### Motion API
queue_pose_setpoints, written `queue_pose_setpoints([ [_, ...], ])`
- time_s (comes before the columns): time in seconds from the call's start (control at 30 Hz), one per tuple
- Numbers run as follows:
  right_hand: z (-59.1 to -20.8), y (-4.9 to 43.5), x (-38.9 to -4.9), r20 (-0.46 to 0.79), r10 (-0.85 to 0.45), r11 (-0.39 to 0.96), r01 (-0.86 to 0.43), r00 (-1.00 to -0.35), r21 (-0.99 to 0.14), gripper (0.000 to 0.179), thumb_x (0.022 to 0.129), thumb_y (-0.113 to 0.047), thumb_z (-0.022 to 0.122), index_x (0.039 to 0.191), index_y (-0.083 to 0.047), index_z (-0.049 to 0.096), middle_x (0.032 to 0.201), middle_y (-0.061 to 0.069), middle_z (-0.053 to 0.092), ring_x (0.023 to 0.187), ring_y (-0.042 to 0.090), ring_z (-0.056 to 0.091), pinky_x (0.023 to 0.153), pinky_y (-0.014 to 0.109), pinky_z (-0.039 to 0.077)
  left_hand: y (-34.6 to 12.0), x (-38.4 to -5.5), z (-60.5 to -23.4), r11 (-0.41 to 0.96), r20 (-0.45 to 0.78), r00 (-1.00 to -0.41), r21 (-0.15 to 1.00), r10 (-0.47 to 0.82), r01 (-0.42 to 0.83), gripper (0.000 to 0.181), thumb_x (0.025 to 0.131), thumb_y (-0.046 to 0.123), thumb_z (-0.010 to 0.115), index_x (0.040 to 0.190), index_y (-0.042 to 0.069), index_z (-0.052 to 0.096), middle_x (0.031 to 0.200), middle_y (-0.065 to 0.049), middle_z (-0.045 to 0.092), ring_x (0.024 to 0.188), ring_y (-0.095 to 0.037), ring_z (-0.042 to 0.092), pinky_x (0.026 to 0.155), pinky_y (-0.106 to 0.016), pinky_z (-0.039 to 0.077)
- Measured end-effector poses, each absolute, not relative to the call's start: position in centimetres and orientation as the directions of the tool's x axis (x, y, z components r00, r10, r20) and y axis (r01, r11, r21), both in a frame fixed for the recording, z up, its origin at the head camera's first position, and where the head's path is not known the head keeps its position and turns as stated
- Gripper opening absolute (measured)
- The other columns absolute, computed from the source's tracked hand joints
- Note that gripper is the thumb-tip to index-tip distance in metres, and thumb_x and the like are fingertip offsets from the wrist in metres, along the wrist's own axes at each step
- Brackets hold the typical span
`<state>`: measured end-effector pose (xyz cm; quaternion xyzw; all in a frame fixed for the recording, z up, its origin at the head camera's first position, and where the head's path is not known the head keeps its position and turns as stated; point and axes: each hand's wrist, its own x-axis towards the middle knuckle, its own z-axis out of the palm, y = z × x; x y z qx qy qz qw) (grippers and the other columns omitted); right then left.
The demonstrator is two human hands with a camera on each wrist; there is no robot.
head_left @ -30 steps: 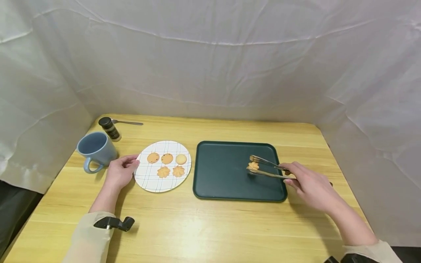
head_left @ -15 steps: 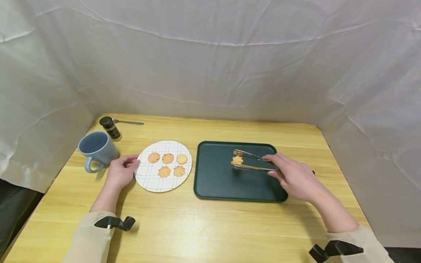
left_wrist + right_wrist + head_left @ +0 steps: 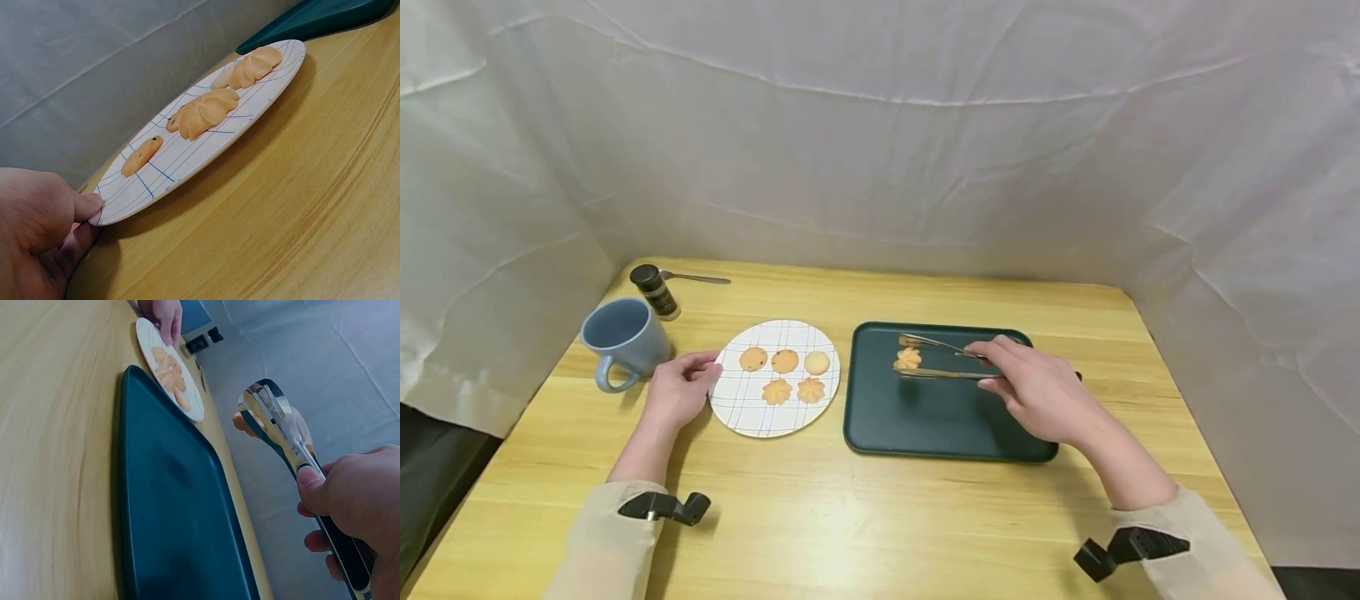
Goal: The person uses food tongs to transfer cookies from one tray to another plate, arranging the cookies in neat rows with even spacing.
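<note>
My right hand (image 3: 1037,387) grips a pair of metal tongs (image 3: 284,428) with black handles. Between the tong ends sits a flower-shaped cookie (image 3: 908,358), held above the left part of the dark green tray (image 3: 955,433). My left hand (image 3: 677,390) pinches the left rim of a round white plate (image 3: 741,417) with a blue grid; in the left wrist view the thumb (image 3: 87,206) lies on top of the rim. Several cookies rest on that plate: two round speckled ones, a plain round cookie (image 3: 817,362) and two flower-shaped cookies (image 3: 209,114) in front.
Left of the plate, close to my left hand, stands a blue mug (image 3: 628,337). Behind it are a black-capped shaker jar (image 3: 657,293) and a fork (image 3: 700,278). The wooden table (image 3: 850,533) ends at a pale cloth (image 3: 880,183) at the back and sides.
My right hand has carried the tongs and the flower-shaped cookie leftward across the tray, from its right part to its left. My left hand stays on the plate's rim.
</note>
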<state>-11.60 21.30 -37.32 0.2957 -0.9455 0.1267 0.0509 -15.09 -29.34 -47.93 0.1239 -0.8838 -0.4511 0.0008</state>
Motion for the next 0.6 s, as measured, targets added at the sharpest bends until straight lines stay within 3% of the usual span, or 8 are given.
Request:
queue_pose_setpoints([
  [0.27, -36.9, 19.0, -12.3, 0.177, -0.581, 0.767, -0.608, -0.794, -0.206, 0.044, 0.102, -0.020, 0.073, 0.145, -0.017, 0.060, 0.111, -0.001, 0.065, 0.082, 0.014, 0.064, 0.053, 0.029, 0.041, -29.4, -15.1, -47.9, 0.563, -0.103, -0.970, 0.799, -0.219, -0.212, 0.038, 0.107, 0.022, 0.063, 0.138, 0.001, 0.068, 0.122, -0.019, 0.069, 0.107, -0.027, 0.059, 0.085, -0.028, 0.045],
  [0.43, -36.8, 17.7, -12.8, 0.187, -0.609, 0.746, -0.637, -0.771, -0.193, 0.044, 0.102, -0.022, 0.073, 0.144, -0.016, 0.060, 0.111, 0.000, 0.065, 0.080, 0.014, 0.063, 0.060, 0.032, 0.047, -29.5, -15.1, -48.0, 0.568, -0.090, -0.973, 0.799, -0.212, -0.198, 0.038, 0.107, 0.023, 0.063, 0.137, 0.000, 0.068, 0.120, -0.018, 0.069, 0.106, -0.026, 0.059, 0.083, -0.025, 0.045],
  [0.6, -36.8, 16.2, -13.3, 0.185, -0.624, 0.732, -0.651, -0.759, -0.200, 0.044, 0.103, -0.024, 0.072, 0.144, -0.016, 0.059, 0.112, 0.001, 0.064, 0.079, 0.014, 0.062, 0.058, 0.032, 0.047, -29.5, -15.1, -48.0, 0.567, -0.082, -0.974, 0.802, -0.210, -0.190, 0.038, 0.107, 0.023, 0.064, 0.136, 0.000, 0.069, 0.120, -0.018, 0.070, 0.107, -0.026, 0.060, 0.083, -0.025, 0.045],
])
